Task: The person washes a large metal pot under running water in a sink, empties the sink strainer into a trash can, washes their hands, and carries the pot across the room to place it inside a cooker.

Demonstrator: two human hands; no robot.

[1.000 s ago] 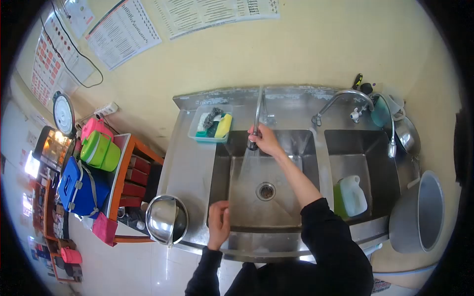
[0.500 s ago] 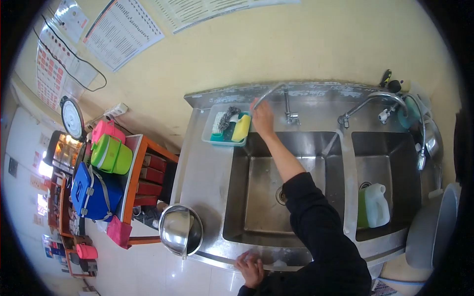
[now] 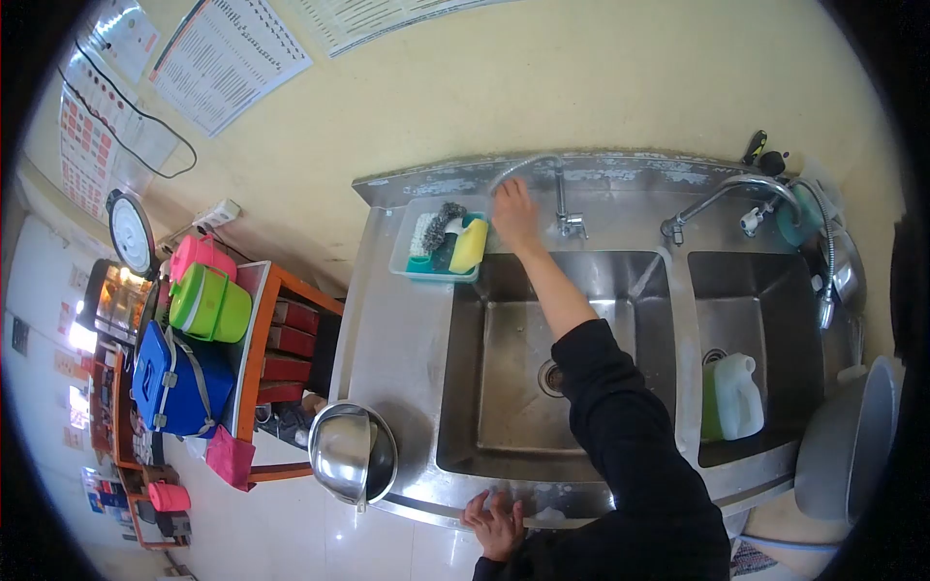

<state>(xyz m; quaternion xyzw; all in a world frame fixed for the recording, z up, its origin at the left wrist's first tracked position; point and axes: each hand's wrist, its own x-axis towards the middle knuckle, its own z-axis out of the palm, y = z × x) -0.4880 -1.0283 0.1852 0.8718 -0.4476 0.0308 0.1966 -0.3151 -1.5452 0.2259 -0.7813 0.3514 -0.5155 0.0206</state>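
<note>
My right hand (image 3: 515, 212) is closed at the end of the flexible metal faucet hose (image 3: 531, 162), behind the left sink basin (image 3: 513, 387) and beside the plastic tub (image 3: 401, 254). The part of the hose inside the hand is hidden. In the tub lie a yellow sponge (image 3: 469, 246), a grey scrubber (image 3: 444, 228) and a white one. My left hand (image 3: 495, 524) rests on the sink's front edge with its fingers apart, holding nothing. No water stream shows in the left basin.
Stacked steel bowls (image 3: 341, 453) stand at the counter's front left corner. A jug of green liquid (image 3: 738, 399) sits in the right basin, below a second faucet (image 3: 736, 184). A large grey pot (image 3: 841, 445) is at the right. Coolers (image 3: 208, 302) stand on the left table.
My right hand has carried the hose end from above the left basin back toward the tub and wall. My left hand has come down onto the front edge. The view has shifted.
</note>
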